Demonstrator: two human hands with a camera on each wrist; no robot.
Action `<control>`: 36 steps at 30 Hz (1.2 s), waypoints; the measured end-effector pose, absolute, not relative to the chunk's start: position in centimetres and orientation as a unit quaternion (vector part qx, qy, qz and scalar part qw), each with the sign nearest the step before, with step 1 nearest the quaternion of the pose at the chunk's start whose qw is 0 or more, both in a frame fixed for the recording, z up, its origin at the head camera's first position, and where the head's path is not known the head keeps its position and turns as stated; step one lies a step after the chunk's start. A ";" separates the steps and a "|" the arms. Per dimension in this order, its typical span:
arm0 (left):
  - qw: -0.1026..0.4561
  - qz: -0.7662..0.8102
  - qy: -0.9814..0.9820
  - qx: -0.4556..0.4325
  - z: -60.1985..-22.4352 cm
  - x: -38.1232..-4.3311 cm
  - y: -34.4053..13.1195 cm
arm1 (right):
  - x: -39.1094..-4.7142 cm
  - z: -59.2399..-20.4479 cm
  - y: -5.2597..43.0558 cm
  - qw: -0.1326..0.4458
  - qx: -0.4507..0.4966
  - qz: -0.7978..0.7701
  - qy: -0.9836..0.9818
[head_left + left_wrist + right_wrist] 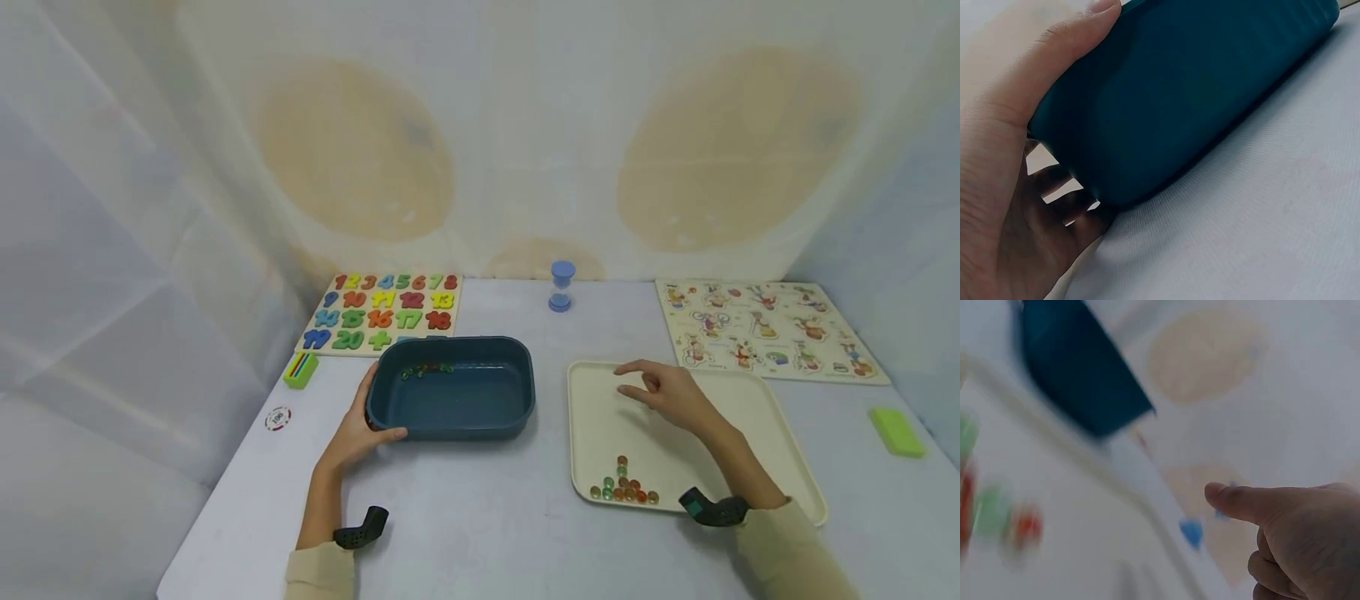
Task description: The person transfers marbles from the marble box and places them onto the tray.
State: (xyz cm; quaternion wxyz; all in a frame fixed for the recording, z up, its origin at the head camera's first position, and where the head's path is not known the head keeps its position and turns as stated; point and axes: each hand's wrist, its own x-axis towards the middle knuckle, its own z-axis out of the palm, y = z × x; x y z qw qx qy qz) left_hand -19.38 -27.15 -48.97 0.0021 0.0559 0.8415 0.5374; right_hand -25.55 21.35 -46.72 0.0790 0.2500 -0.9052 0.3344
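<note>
My left hand [358,433] grips the left end of a dark blue rectangular bin [450,434], its thumb at the front rim. In the left wrist view the fingers reach round the bin's [1166,94] end, down near the tablecloth. Green and orange glass marbles [427,369] lie along the bin's back left. My right hand [671,398] hovers above a cream tray [600,417], thumb and index finger apart with nothing visible between them. More orange and green marbles [622,493] cluster in the tray's front left corner. In the right wrist view the other fingers of the hand [1304,544] are curled.
A number puzzle board [390,312] lies behind the bin, with a green striped block [301,371] and a poker chip [277,418] at the left. A blue sand timer [561,286] stands at the back. On the right are a picture puzzle board [772,329] and a green block [897,432].
</note>
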 end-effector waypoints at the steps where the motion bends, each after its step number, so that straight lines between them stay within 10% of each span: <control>1: -0.002 0.532 0.845 0.060 -49.2 -19.4 -27.2 | -25.9 -46.0 20.0 0.072 0.260 0.341 -0.900; 17: -0.014 0.524 0.850 0.060 -49.6 -19.4 -27.8 | -32.3 -44.6 -0.9 -0.059 0.373 0.380 -0.845; 36: -0.014 0.520 0.852 0.063 -49.7 -19.4 -27.5 | -32.2 -45.5 -2.3 -0.061 0.363 0.292 -0.883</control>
